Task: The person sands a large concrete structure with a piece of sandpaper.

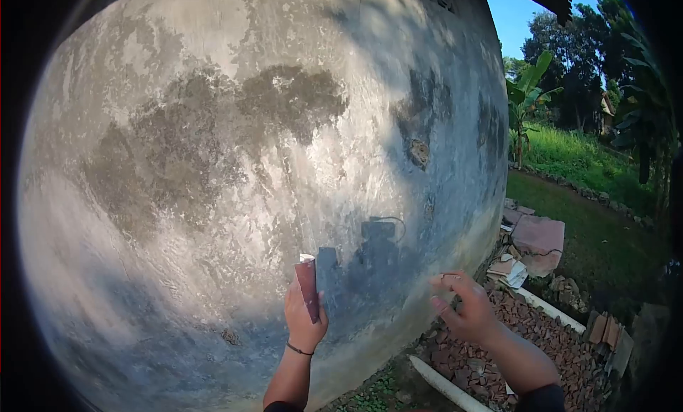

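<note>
sandpaper (306, 287), dark red and folded into a narrow strip, stands nearly upright in our left hand (304, 330), low and just left of the middle of our view, in front of a grey wall (235, 227). our left grip is pinching it, the thumb along its right side and the fingers mostly hidden, and we cannot tell whether the strip touches the wall. a thin dark band (299, 351) circles our left wrist. our right hand (469, 316) is to the right, well apart from the sandpaper; its grip is spread, the fingers bent and the thumb standing away from them. both our forearms run down into dark sleeves (542, 399). just beside the sandpaper, our shadow (378, 241) falls on the wall, which carries wide dark patches (178, 134), bright sunlit areas and, farther right, a rough chipped spot (419, 154). around and below the right hand we see broken red rubble (548, 348) with a pale border (445, 386), a pink block (538, 241) beyond it and a stack of tiles (606, 334) off to the right. in the distance we have green grass (583, 156), a banana plant (525, 99), dark trees (569, 56) and blue sky (514, 17)
</note>
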A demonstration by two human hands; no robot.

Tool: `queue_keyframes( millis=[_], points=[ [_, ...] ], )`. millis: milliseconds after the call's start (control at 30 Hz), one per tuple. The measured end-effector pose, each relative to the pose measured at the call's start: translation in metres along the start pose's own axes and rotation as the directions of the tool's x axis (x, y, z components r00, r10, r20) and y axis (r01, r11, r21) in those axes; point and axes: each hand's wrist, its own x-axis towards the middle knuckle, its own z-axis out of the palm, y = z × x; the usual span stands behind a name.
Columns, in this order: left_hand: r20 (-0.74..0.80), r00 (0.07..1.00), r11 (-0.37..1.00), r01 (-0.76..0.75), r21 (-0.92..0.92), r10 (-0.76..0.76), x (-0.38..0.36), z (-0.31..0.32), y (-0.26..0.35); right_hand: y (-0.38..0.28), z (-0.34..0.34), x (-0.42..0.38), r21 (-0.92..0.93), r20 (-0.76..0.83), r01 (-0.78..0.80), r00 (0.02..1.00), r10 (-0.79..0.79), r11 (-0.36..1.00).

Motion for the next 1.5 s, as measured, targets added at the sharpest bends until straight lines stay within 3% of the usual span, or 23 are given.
queue_keyframes(
  millis=[133, 267, 367, 400, 467, 600, 667, 767, 867, 933, 1000, 1067, 1133, 1200, 1300, 1433, 1500],
  points=[
    [-0.044, 0.991, 0.989, -0.124, 0.079, 0.128, 0.103, 0.050, 0.024, 0.057, -0.062, 0.072, -0.100, -0.090, 0.145, 0.984, -0.154, 0.984],
    [-0.092, 0.984, 0.971, -0.130, 0.200, 0.151, 0.168, 0.099, 0.054, 0.119, -0.115, 0.143, -0.158, -0.147, 0.258, 0.948, -0.281, 0.953],
    [-0.150, 0.904, 0.837, -0.295, 0.461, 0.401, 0.211, 0.135, 0.067, 0.177, -0.137, 0.197, -0.244, -0.181, 0.358, 0.896, -0.405, 0.901],
    [-0.157, 0.906, 0.825, -0.273, 0.495, 0.393, 0.225, 0.146, 0.074, 0.195, -0.144, 0.218, -0.218, -0.174, 0.391, 0.886, -0.430, 0.894],
    [-0.155, 0.893, 0.707, -0.218, 0.673, 0.423, 0.249, 0.165, 0.091, 0.229, -0.160, 0.259, -0.415, -0.094, 0.546, 0.770, -0.632, 0.727],
    [-0.200, 0.921, 0.665, -0.080, 0.742, 0.334, 0.314, 0.221, 0.115, 0.311, -0.191, 0.364, -0.425, -0.040, 0.724, 0.585, -0.810, 0.544],
    [-0.225, 0.933, 0.651, -0.013, 0.759, 0.281, 0.357, 0.256, 0.124, 0.345, -0.197, 0.418, -0.432, -0.095, 0.765, 0.489, -0.867, 0.478],
    [-0.238, 0.925, 0.358, 0.123, 0.926, 0.295, 0.416, 0.298, 0.124, 0.389, -0.195, 0.494, -0.414, -0.127, 0.759, 0.500, -0.857, 0.504],
    [-0.295, 0.928, 0.321, 0.215, 0.923, 0.227, 0.453, 0.316, 0.115, 0.415, -0.181, 0.553, -0.409, -0.193, 0.723, 0.527, -0.827, 0.556],
    [-0.279, 0.939, 0.399, 0.182, 0.899, 0.199, 0.465, 0.322, 0.113, 0.419, -0.170, 0.580, -0.457, -0.305, 0.708, 0.445, -0.842, 0.539],
    [-0.323, 0.927, 0.442, 0.213, 0.871, 0.190, 0.469, 0.330, 0.103, 0.412, -0.162, 0.593, -0.443, -0.318, 0.721, 0.429, -0.846, 0.532],
    [-0.326, 0.930, 0.415, 0.233, 0.879, 0.168, 0.468, 0.333, 0.099, 0.406, -0.164, 0.588, -0.473, -0.377, 0.618, 0.502, -0.778, 0.628],
    [-0.305, 0.943, 0.385, 0.234, 0.893, 0.135, 0.456, 0.337, 0.099, 0.408, -0.163, 0.588, -0.470, -0.362, 0.622, 0.511, -0.780, 0.626],
    [-0.347, 0.927, 0.490, 0.239, 0.838, 0.141, 0.446, 0.343, 0.103, 0.411, -0.160, 0.589, -0.487, -0.346, 0.620, 0.509, -0.788, 0.615],
    [-0.377, 0.922, 0.536, 0.273, 0.799, 0.091, 0.440, 0.350, 0.110, 0.414, -0.163, 0.588, -0.513, -0.323, 0.619, 0.503, -0.802, 0.595],
    [-0.390, 0.910, 0.561, 0.250, 0.789, 0.143, 0.478, 0.341, 0.111, 0.415, -0.162, 0.588, -0.537, -0.332, 0.608, 0.484, -0.810, 0.584],
    [-0.352, 0.910, 0.500, 0.205, 0.841, 0.218, 0.517, 0.328, 0.111, 0.415, -0.162, 0.587, -0.528, -0.329, 0.618, 0.483, -0.812, 0.582]
  ],
)
